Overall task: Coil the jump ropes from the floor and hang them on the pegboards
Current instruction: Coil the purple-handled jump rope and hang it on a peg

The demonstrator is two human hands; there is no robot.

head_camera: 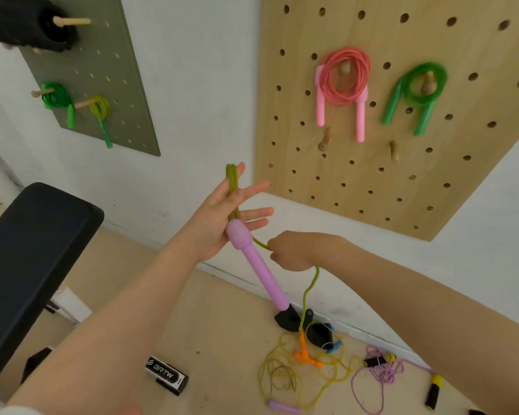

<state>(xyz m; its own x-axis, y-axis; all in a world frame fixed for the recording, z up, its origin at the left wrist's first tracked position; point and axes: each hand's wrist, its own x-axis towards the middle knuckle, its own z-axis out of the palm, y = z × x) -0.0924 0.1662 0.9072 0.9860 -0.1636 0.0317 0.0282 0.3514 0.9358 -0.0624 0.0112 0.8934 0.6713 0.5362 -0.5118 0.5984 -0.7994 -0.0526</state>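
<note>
My left hand [222, 214] is raised with fingers spread straight, palm up. Several loops of an olive-green jump rope cord [233, 187] are wound over its fingers, and the rope's lilac handle [255, 265] hangs down from the palm. My right hand [294, 250] pinches the green cord just right of the handle. From there the cord drops to a loose tangle [285, 375] on the floor, where the second lilac handle [283, 407] lies. A wooden pegboard [387, 175] ahead has two bare pegs [324, 142] [393, 151].
A coiled pink rope [345, 79] and green rope [417, 94] hang on the wooden board. A grey-green pegboard [126, 94] at left holds two green coils. On the floor lie a purple rope [381, 375] with black-yellow handles, orange pieces, black objects. A black bench [27, 265] stands left.
</note>
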